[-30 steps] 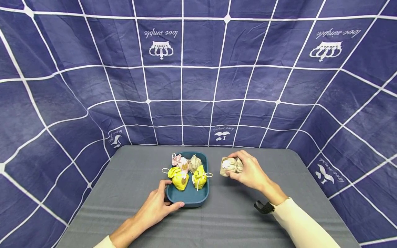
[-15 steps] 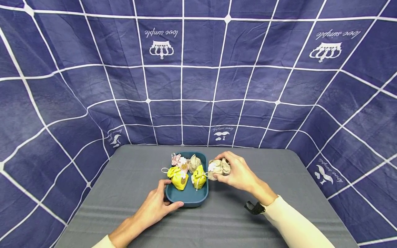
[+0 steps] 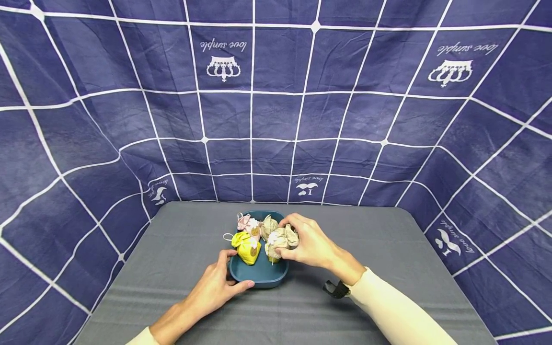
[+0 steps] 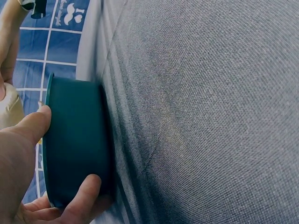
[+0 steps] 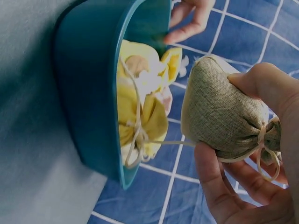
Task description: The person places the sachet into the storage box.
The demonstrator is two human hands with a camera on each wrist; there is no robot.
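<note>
A teal tray [image 3: 258,278] [image 4: 77,140] [image 5: 93,93] sits mid-table and holds several small cloth pouches: a yellow one [image 3: 246,247] [image 5: 138,116], a pink one [image 3: 247,222] and a beige one [image 3: 269,224]. My right hand [image 3: 308,244] grips a beige burlap pouch [image 3: 279,239] [image 5: 219,112] just above the tray's right side, over a second yellow pouch that is mostly hidden. My left hand [image 3: 220,285] [image 4: 28,172] grips the tray's near left corner, thumb on the rim and fingers along the outer wall.
The grey table [image 3: 388,258] [image 4: 210,116] is backed and flanked by a blue cloth [image 3: 276,105] with a white grid. A dark strap [image 3: 334,289] sits at my right wrist.
My right hand has carried the burlap pouch leftwards from beside the tray to over its right side. The left hand and tray have stayed put.
</note>
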